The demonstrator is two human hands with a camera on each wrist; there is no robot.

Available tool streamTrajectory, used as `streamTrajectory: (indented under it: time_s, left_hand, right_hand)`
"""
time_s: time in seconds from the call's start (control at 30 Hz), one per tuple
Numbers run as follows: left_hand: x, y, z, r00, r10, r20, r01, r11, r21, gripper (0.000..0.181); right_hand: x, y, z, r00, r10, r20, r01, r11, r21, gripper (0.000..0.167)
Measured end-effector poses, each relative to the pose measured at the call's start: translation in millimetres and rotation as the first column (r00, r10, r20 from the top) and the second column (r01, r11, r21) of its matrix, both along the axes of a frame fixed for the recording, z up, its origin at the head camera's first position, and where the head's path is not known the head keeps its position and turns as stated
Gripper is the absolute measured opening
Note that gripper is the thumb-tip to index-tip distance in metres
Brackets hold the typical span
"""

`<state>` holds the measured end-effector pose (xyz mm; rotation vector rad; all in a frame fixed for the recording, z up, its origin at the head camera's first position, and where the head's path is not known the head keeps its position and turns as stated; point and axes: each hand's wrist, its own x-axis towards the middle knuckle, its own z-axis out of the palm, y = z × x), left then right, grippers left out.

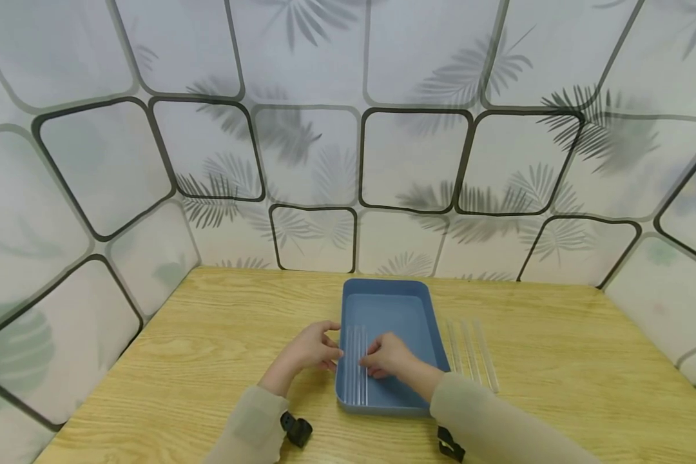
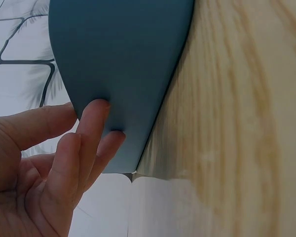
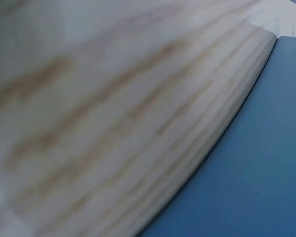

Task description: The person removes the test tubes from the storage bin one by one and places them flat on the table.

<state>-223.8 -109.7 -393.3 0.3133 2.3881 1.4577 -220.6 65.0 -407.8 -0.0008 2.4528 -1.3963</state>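
Note:
A blue rectangular tray (image 1: 403,322) lies lengthwise on the table. Several clear straight tubes (image 1: 350,380) lie side by side along its left inner wall. My right hand (image 1: 388,356) reaches into the tray from the right and pinches the rightmost clear tube (image 1: 366,390) with curled fingers. At the tray's left side is my left hand (image 1: 310,351). In the left wrist view, fingertips of the left hand (image 2: 44,168) touch the outer wall of the tray (image 2: 121,59), fingers spread and loosely bent. The right wrist view shows the tray's side (image 3: 246,163) but no hand.
To the right of the tray, three more clear tubes (image 1: 487,361) lie roughly parallel on the wooden table (image 1: 238,316). A patterned curtain (image 1: 313,154) with leaf prints surrounds the back and sides of the table. Dark wrist devices (image 1: 296,430) sit at both sleeves.

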Motion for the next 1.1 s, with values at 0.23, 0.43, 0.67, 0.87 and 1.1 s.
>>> streamTrajectory:
  time_s: [0.23, 0.43, 0.67, 0.87, 1.1]
  left_hand:
    - [0.0, 0.0, 0.9, 1.0, 0.0, 0.006, 0.0, 1.0, 0.006, 0.057]
    - [-0.2, 0.1, 1.8, 1.0, -0.004, 0.006, 0.004, 1.0, 0.002, 0.056]
    - [-0.3, 0.6, 1.3, 1.0, -0.005, 0.006, 0.005, 1.0, -0.005, 0.056]
    - [-0.3, 1.5, 1.7, 1.0, -0.01, 0.01, 0.01, 1.0, -0.004, 0.056]
    - [0.3, 2.0, 1.4, 1.0, -0.015, 0.009, 0.015, 1.0, 0.009, 0.056]
  right_hand:
    - [-0.8, -2.1, -0.7, 1.0, -0.008, -0.028, 0.009, 0.999, 0.045, 0.019]
    - [-0.9, -2.7, -0.5, 1.0, -0.014, -0.028, 0.015, 0.999, 0.045, 0.019]
    - [-1.9, -0.9, -1.3, 1.0, -0.024, -0.006, 0.024, 1.0, 0.016, 0.019]
    - [-1.8, 0.2, 0.0, 0.999, -0.04, 0.029, 0.04, 0.999, -0.014, 0.019]
    - [0.5, 1.5, 3.9, 0.997, -0.056, 0.06, 0.06, 0.997, -0.055, 0.018]
